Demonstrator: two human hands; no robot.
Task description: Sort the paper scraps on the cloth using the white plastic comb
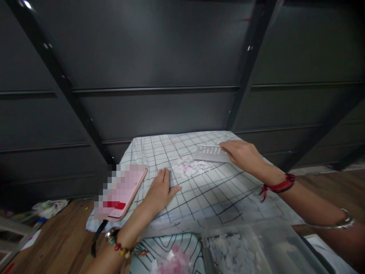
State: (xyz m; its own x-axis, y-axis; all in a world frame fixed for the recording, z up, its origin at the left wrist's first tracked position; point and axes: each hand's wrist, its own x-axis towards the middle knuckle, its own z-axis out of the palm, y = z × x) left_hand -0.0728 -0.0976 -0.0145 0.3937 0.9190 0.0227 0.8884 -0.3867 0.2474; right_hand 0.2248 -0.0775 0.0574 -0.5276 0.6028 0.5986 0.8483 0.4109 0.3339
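My right hand [242, 154] grips one end of a flat, pale grey slotted piece [211, 154], tilted with its lower edge at or just above the cloth; its exact kind I cannot tell. Beside its left end lies a loose heap of small white and pink bits [188, 166] on the white checked cloth [199, 194]. To the left of the heap, my left hand [159, 190] rests palm down, fingers stretched out and thumb apart, holding nothing.
A phone in a pink case [134, 194] lies at the cloth's left edge, with a black cable [98, 238]. In front stand a patterned tray [139, 255] holding a pink bundle [175, 260] and a clear plastic box [273, 247] with small pale pieces. Dark panels [159, 110] rise behind.
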